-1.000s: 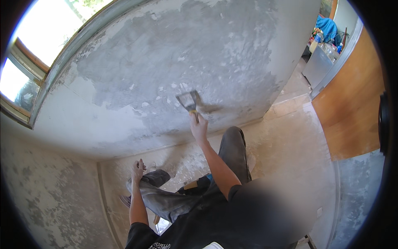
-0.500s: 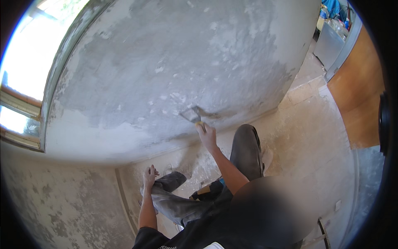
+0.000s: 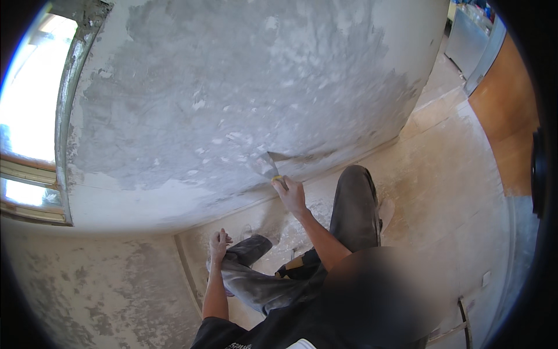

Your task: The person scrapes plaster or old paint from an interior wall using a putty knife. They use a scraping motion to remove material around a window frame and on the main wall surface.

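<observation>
My right hand (image 3: 292,196) is closed round the yellowish handle of a putty knife (image 3: 269,166). Its broad metal blade lies at the patchy grey-and-white wall (image 3: 232,104), low down, beside a dark shadow. Small pale scraped spots surround the blade. My left hand (image 3: 219,244) rests by my left knee, dusty, its fingers loosely bent and apart, with nothing visible in them.
A window (image 3: 35,116) is at the left, with worn frame edges. Dusty floor (image 3: 430,174) runs along the wall's foot. At the right stand a wooden panel (image 3: 505,128) and a silvery box-like unit (image 3: 468,38). A dark bag-like object (image 3: 299,264) lies between my legs.
The view has shifted, showing more of the window's corner. The putty knife has moved slightly at the wall and its blade is turned differently. My left hand stays by the knee.
</observation>
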A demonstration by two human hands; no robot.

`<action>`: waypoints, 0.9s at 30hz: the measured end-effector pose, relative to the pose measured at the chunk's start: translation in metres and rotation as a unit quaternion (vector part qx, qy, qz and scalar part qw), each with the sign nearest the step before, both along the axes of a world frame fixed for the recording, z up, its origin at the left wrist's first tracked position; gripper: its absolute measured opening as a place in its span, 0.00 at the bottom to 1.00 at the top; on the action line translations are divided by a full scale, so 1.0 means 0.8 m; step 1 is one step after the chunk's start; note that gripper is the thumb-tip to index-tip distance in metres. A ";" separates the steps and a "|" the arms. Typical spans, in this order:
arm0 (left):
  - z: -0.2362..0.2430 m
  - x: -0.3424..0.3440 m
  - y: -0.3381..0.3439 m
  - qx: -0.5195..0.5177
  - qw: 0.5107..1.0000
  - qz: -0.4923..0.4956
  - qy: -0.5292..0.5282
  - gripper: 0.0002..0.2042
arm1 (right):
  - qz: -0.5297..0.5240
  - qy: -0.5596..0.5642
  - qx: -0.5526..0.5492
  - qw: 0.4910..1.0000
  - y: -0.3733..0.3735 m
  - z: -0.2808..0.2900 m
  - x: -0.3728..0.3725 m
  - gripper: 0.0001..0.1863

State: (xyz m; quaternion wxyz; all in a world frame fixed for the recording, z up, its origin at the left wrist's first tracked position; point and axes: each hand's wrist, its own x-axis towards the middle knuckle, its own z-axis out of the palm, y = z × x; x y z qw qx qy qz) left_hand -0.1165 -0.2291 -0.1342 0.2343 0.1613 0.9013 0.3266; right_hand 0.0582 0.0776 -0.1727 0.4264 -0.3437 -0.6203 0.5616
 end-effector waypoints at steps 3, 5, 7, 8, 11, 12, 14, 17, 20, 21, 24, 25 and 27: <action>0.003 -0.001 0.007 0.009 1.000 -0.007 0.011 0.23 | 0.013 0.026 -0.011 1.000 0.024 0.056 0.000 0.18; -0.001 0.000 -0.003 0.016 1.000 -0.013 0.014 0.23 | 0.010 0.036 0.010 0.999 0.037 0.052 0.000 0.18; -0.004 -0.004 -0.008 0.017 1.000 0.012 0.003 0.23 | 0.010 0.009 0.024 1.000 0.026 0.014 0.001 0.17; -0.004 -0.004 -0.005 0.020 1.000 0.011 0.004 0.23 | 0.013 -0.020 0.031 0.999 0.019 0.000 0.001 0.16; -0.002 0.001 -0.012 0.019 1.000 0.011 0.009 0.23 | 0.015 -0.002 -0.014 1.000 0.009 0.032 0.012 0.15; -0.003 0.000 -0.014 0.024 1.000 0.004 0.014 0.23 | 0.018 0.000 -0.014 1.000 0.010 0.053 0.012 0.15; -0.002 0.000 -0.010 0.030 0.999 -0.001 0.015 0.23 | 0.003 0.047 0.006 0.999 0.022 0.086 0.009 0.16; 0.002 0.003 0.001 0.024 0.999 -0.025 0.031 0.23 | 0.003 0.018 0.015 1.000 0.035 0.032 0.000 0.16; -0.003 0.000 -0.011 0.029 0.999 0.021 0.005 0.22 | -0.007 -0.002 0.036 0.999 0.013 0.005 0.001 0.15; -0.003 0.004 -0.012 0.025 0.999 0.018 0.012 0.23 | -0.005 -0.002 0.035 0.999 0.010 0.011 -0.001 0.15; 0.004 0.006 0.001 0.022 0.999 0.001 0.029 0.23 | 0.001 0.017 0.008 1.000 0.018 0.058 0.002 0.15; 0.005 0.009 0.000 0.025 0.999 -0.013 0.036 0.22 | -0.002 0.028 0.021 0.999 0.031 0.074 0.002 0.16; -0.008 0.000 -0.017 0.022 0.999 -0.006 0.023 0.22 | -0.003 -0.005 0.055 0.998 0.039 0.045 0.000 0.16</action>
